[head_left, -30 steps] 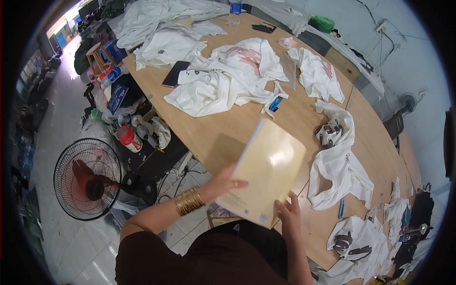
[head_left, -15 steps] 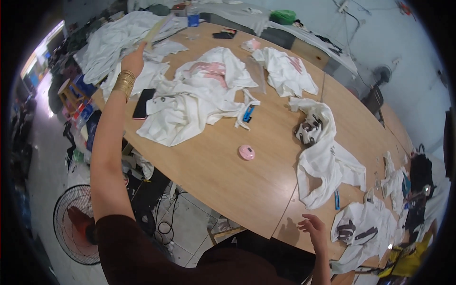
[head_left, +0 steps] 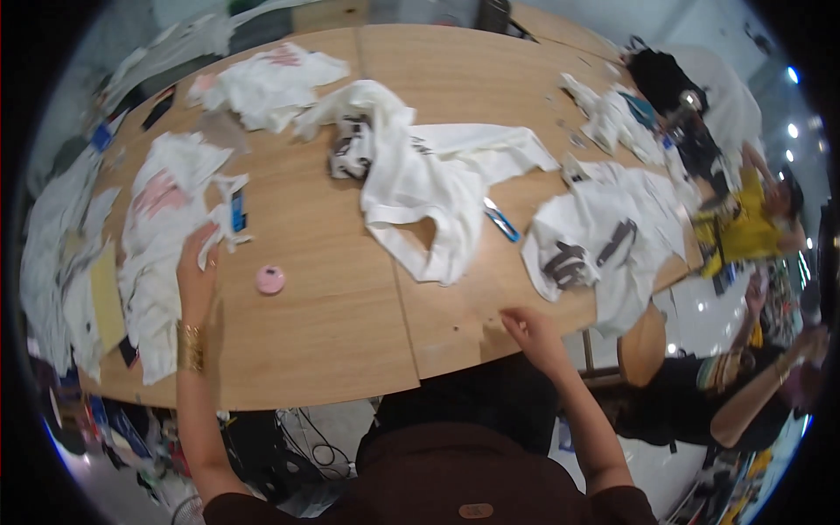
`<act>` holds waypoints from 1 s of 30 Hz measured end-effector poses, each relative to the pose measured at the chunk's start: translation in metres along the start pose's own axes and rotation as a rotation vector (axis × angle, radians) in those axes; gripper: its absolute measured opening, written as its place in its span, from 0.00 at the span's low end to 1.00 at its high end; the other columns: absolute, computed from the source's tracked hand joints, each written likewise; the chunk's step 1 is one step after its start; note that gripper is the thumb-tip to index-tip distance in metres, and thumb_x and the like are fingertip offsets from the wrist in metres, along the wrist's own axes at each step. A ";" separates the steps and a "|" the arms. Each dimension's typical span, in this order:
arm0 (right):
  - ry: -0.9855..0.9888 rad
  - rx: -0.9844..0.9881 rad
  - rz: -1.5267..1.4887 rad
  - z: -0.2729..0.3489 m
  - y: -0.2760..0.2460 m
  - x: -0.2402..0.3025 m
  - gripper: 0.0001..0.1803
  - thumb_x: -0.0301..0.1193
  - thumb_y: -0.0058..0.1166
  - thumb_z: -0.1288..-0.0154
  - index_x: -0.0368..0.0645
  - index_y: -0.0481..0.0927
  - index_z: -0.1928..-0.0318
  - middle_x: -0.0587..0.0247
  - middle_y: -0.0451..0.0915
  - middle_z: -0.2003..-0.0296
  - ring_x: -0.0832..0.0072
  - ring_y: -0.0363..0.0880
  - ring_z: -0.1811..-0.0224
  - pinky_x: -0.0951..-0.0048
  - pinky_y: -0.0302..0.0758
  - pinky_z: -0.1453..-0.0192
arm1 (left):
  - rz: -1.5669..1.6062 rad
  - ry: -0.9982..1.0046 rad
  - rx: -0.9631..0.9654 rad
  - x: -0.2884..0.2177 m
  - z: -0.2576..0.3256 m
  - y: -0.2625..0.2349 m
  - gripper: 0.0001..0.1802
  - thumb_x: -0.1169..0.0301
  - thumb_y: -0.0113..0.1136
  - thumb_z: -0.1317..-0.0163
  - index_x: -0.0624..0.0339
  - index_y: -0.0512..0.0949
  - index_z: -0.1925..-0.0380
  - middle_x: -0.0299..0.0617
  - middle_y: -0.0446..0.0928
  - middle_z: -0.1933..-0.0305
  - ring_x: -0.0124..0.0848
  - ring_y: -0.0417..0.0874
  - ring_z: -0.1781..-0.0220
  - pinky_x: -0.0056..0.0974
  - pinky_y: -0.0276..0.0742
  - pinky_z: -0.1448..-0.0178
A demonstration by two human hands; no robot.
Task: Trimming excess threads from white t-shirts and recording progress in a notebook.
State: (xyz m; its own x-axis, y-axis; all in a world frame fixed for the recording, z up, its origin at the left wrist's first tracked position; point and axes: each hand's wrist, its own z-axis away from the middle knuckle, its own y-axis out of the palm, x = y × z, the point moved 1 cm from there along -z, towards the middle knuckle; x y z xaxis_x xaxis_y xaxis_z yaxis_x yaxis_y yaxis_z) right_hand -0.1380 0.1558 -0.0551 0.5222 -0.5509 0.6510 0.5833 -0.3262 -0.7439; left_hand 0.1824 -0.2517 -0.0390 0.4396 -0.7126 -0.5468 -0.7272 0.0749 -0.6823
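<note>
My left hand (head_left: pixel 198 271), with gold bangles (head_left: pixel 192 348) on the wrist, is over the table's left part with its fingers stretched forward. It is right beside a white garment with a pink print (head_left: pixel 149 254); whether the fingertips touch the cloth is unclear. A blue thread snipper (head_left: pixel 238 210) lies just beyond them, and a round pink device (head_left: pixel 270 280) sits to their right. My right hand (head_left: pixel 535 337) is above the near edge, fingers loosely bent and apart, holding nothing visible. Ahead of it are a blue-handled snipper (head_left: pixel 501 220) and a white garment with dark print (head_left: pixel 437 192).
Another dark-printed white garment (head_left: pixel 612 236) hangs over the right edge, near a wooden stool (head_left: pixel 642 346). White cloth (head_left: pixel 52 254) and a pale yellow panel (head_left: pixel 107 297) lie far left. Other people, one in yellow (head_left: pixel 752 219) and one in black (head_left: pixel 674 402), are at the right.
The view has swung right. My left hand has come back from the white pile and is off the pale yellow panel it was at. My right hand has shifted over the near edge, its fingers more bent.
</note>
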 end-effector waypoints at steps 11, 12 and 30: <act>-0.251 -0.571 0.567 -0.144 0.015 -0.039 0.18 0.35 0.56 0.44 0.38 0.73 0.56 0.54 0.72 0.59 0.60 0.72 0.55 0.62 0.70 0.54 | 0.511 -0.146 0.575 -0.183 0.018 0.192 0.12 0.72 0.55 0.39 0.64 0.76 0.57 0.44 0.78 0.63 0.32 0.79 0.61 0.34 0.73 0.55; -0.227 -0.521 0.610 -0.147 0.016 -0.041 0.16 0.36 0.56 0.44 0.38 0.74 0.60 0.54 0.73 0.61 0.59 0.72 0.56 0.62 0.71 0.56 | 0.481 -0.080 0.533 -0.186 0.018 0.207 0.12 0.72 0.56 0.41 0.65 0.76 0.58 0.44 0.77 0.65 0.33 0.78 0.62 0.34 0.73 0.56; 0.190 0.059 -1.293 0.073 -0.022 -0.043 0.12 0.33 0.40 0.29 0.38 0.69 0.53 0.59 0.77 0.69 0.76 0.77 0.70 0.78 0.73 0.66 | 0.973 -0.497 0.828 -0.233 0.071 0.208 0.14 0.70 0.54 0.36 0.72 0.73 0.55 0.38 0.79 0.67 0.22 0.77 0.68 0.27 0.72 0.62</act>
State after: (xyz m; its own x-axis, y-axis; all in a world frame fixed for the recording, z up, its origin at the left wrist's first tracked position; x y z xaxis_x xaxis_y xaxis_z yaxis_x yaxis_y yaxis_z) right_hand -0.1278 0.2425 -0.0558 -0.5255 0.0324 0.8502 0.6226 -0.6664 0.4102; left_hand -0.0339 -0.0203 -0.0883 0.2065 0.1767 -0.9624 -0.4008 0.9125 0.0816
